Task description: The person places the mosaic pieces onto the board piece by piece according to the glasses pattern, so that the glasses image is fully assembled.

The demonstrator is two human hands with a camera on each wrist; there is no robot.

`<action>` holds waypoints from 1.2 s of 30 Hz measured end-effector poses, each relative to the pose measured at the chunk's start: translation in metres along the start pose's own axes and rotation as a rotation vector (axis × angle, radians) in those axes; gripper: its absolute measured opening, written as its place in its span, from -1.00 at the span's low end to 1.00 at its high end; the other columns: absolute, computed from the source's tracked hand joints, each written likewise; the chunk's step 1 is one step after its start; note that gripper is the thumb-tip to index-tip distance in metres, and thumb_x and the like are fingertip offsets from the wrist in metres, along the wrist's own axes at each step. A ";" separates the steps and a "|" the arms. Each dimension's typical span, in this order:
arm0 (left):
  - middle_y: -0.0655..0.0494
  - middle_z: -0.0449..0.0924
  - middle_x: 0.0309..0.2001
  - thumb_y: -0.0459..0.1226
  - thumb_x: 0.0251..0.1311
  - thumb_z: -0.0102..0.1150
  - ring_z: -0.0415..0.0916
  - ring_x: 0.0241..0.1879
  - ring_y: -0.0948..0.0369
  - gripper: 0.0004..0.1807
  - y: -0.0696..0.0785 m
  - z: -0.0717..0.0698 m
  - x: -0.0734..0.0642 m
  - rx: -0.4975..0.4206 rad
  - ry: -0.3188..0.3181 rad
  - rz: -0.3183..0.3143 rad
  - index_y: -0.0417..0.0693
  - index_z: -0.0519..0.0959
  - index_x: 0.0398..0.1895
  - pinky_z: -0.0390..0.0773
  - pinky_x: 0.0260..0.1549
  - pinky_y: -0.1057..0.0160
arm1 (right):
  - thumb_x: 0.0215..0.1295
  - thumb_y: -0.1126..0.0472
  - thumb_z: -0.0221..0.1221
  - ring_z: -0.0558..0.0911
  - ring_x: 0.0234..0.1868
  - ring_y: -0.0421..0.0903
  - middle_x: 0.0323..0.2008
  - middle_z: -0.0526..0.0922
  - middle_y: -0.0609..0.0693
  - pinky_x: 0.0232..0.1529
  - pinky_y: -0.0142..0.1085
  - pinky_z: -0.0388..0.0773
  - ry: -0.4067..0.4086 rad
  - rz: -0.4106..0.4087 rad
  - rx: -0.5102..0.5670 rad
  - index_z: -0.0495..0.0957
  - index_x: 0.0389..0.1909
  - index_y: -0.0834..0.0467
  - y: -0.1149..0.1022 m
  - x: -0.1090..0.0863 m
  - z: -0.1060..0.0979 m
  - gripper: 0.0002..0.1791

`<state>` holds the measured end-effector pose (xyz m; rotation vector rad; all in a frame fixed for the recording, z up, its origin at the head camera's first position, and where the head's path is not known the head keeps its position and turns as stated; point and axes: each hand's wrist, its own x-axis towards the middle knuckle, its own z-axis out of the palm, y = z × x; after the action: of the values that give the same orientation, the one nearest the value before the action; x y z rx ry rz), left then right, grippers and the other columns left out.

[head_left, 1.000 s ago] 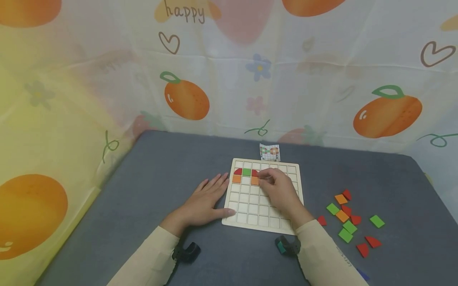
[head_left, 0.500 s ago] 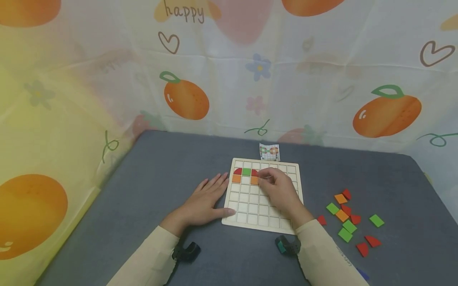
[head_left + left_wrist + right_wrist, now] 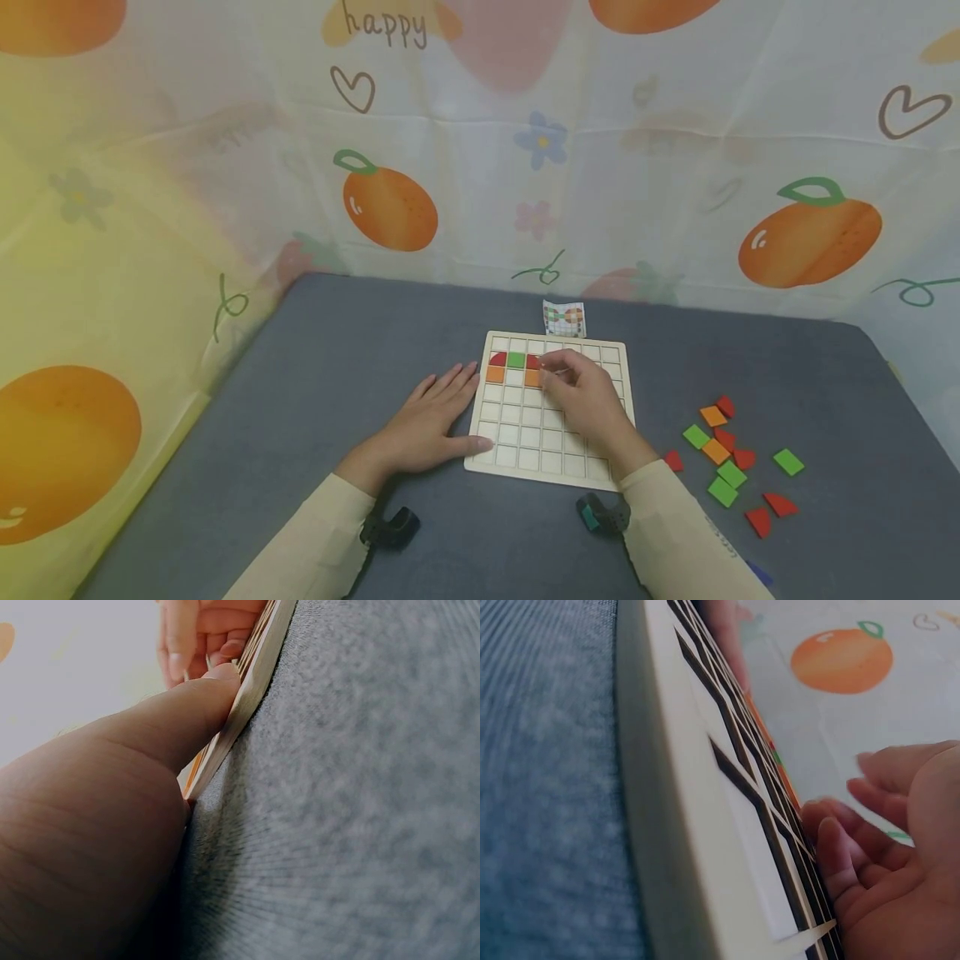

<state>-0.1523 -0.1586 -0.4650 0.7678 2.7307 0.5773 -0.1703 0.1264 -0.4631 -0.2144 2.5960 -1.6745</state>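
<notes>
My left hand lies flat on the table beside a square wooden grid board, its thumb resting on the near left rim. Over the board's upper middle, my right hand pinches a small tile between thumb and bent fingers. Only a thin pale edge of it shows, and its colour is hidden. Set in the cells are a red quarter-round tile, a green square tile and an orange tile. A second red tile and orange tile sit by the right fingertips, partly covered.
Several loose tiles lie right of the board, among them a green tile, an orange tile and a red quarter-round tile. A small printed pattern card stands behind the board. A printed cloth hangs behind the table.
</notes>
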 end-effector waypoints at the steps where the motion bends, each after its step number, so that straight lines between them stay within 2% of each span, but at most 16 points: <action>1: 0.12 -0.22 0.78 0.43 0.42 0.11 -0.37 0.73 0.11 0.17 0.000 0.000 0.000 0.003 0.001 0.001 -0.06 -0.04 0.80 -0.32 0.61 -0.15 | 0.64 0.12 0.26 0.63 -0.05 0.01 0.10 0.70 -0.01 0.00 -0.03 0.54 0.003 -0.001 0.016 0.72 0.23 0.09 0.000 0.000 0.000 -0.72; 6: 0.13 -0.22 0.78 0.45 0.41 0.10 -0.37 0.73 0.12 0.18 -0.001 0.001 0.000 0.009 -0.007 -0.002 -0.05 -0.04 0.80 -0.32 0.61 -0.15 | 0.66 0.04 0.25 0.68 -0.11 0.05 0.07 0.69 0.06 -0.05 -0.07 0.59 0.016 -0.016 0.114 0.68 0.26 0.17 -0.003 -0.001 -0.002 -0.63; 12: 0.14 -0.22 0.78 0.46 0.41 0.09 -0.38 0.73 0.13 0.18 -0.002 0.002 0.000 0.007 -0.008 -0.002 -0.05 -0.04 0.80 -0.32 0.61 -0.15 | 0.71 -0.04 0.17 0.72 -0.02 0.14 0.12 0.71 0.16 0.05 0.00 0.66 0.004 -0.042 0.225 0.58 0.36 0.24 -0.012 -0.003 -0.011 -0.51; 18: 0.13 -0.22 0.78 0.45 0.41 0.09 -0.38 0.73 0.12 0.18 -0.003 0.002 -0.001 0.005 -0.006 0.001 -0.04 -0.05 0.80 -0.31 0.61 -0.16 | 0.78 -0.06 0.02 0.71 0.03 0.17 0.12 0.69 0.21 0.08 0.01 0.64 -0.023 -0.098 0.235 0.52 0.40 0.27 -0.027 -0.006 -0.022 -0.48; 23: 0.12 -0.21 0.78 0.44 0.42 0.10 -0.37 0.73 0.10 0.18 -0.003 0.002 -0.002 0.001 -0.004 0.006 -0.05 -0.06 0.80 -0.30 0.61 -0.17 | 0.81 -0.10 -0.10 0.67 0.08 0.21 0.15 0.68 0.23 0.09 0.00 0.62 -0.051 -0.117 0.297 0.47 0.45 0.28 -0.035 -0.011 -0.032 -0.42; 36: 0.12 -0.22 0.78 0.44 0.42 0.10 -0.37 0.73 0.11 0.18 -0.001 0.001 0.000 0.005 -0.001 0.011 -0.06 -0.05 0.80 -0.29 0.61 -0.17 | 0.84 -0.09 -0.27 0.63 0.14 0.18 0.18 0.62 0.30 0.10 -0.17 0.61 -0.088 -0.228 0.327 0.39 0.49 0.35 -0.040 -0.035 -0.066 -0.35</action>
<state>-0.1529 -0.1594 -0.4663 0.7844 2.7299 0.5719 -0.1396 0.1744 -0.4013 -0.5708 2.2624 -2.0771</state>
